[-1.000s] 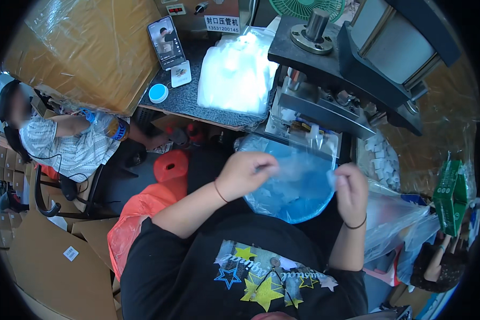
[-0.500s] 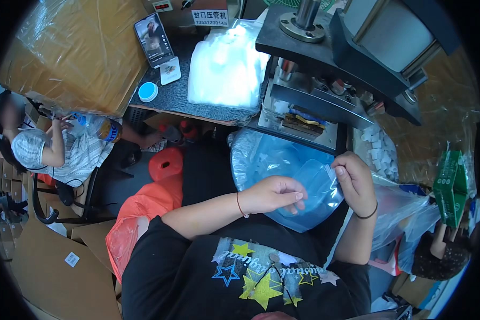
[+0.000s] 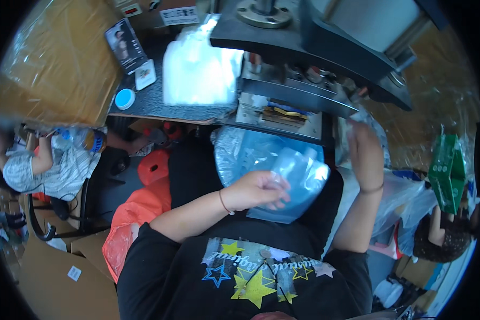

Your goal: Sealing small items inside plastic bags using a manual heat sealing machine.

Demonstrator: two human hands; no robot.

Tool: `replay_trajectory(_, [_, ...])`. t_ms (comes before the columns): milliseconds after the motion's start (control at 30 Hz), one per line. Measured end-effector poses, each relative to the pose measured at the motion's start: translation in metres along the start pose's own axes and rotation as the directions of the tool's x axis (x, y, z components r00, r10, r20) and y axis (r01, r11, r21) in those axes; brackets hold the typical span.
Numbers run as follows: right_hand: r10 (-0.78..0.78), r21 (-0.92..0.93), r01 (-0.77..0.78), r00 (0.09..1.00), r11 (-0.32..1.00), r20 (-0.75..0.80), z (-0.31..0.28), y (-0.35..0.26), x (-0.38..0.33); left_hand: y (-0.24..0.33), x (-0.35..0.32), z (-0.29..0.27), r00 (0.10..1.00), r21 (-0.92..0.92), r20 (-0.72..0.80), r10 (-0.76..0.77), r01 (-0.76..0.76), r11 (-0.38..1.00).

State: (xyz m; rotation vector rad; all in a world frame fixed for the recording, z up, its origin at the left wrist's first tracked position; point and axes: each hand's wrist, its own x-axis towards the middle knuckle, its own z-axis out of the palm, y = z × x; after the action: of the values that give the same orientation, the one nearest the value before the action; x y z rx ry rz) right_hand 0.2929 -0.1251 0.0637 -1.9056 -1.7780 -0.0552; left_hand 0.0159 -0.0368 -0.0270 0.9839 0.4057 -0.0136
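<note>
My left hand [image 3: 253, 191] has its fingers curled at the near left edge of a clear plastic pouch [image 3: 298, 172], which looks pinched there. The pouch lies over a bin lined with blue plastic [image 3: 226, 160] between my knees. My right hand [image 3: 365, 152] is raised at the right, over the place where small white pieces lie; it is smeared by motion, so its fingers and anything in them do not show clearly. Ahead of both hands stands a press machine [image 3: 298, 93] with a dark upper bar and a metal bed.
A stack of clear bags [image 3: 200, 72] lies on the dark table [image 3: 170, 111] beside a phone [image 3: 125, 45] and a blue-lidded round tub [image 3: 125, 99]. A large wrapped carton [image 3: 64, 64] stands far left. Another person [image 3: 64, 157] sits at the left; a green box [image 3: 447, 173] is at right.
My right hand has let go of the pouch and moved up toward the white pieces. My left hand has closed at the pouch's edge. The whole view has shifted a little.
</note>
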Motion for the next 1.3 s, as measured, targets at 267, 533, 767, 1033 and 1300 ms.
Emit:
replay_trajectory(267, [0.326, -0.373, -0.333, 0.942, 0.866, -0.085, 0.027, 0.069, -0.006, 0.038, 0.031, -0.039, 0.971, -0.189, -0.201, 0.126, -0.165, 0.968])
replay_trajectory(533, [0.299, -0.295, -0.298, 0.953, 0.908, -0.04, 0.028, 0.083, -0.02, 0.044, 0.031, -0.055, 0.811, 0.194, -0.385, 0.441, -0.396, 0.898])
replay_trajectory(767, [0.138, -0.276, -0.222, 0.945, 0.935, -0.296, 0.031, 0.082, -0.025, 0.067, -0.028, -0.102, 0.499, 0.861, -0.054, 0.865, 0.463, -0.213])
replay_trajectory(1033, [0.169, -0.188, -0.265, 0.895, 0.946, -0.412, 0.018, 0.072, -0.022, 0.051, -0.053, -0.11, 0.44, 0.993, -0.029, 0.898, 0.115, -0.024])
replay_trajectory(1300, [0.322, 0.117, -0.301, 0.914, 0.946, -0.249, 0.022, 0.027, -0.044, 0.043, -0.052, -0.079, 0.416, 0.898, -0.348, 0.84, -0.111, 0.427])
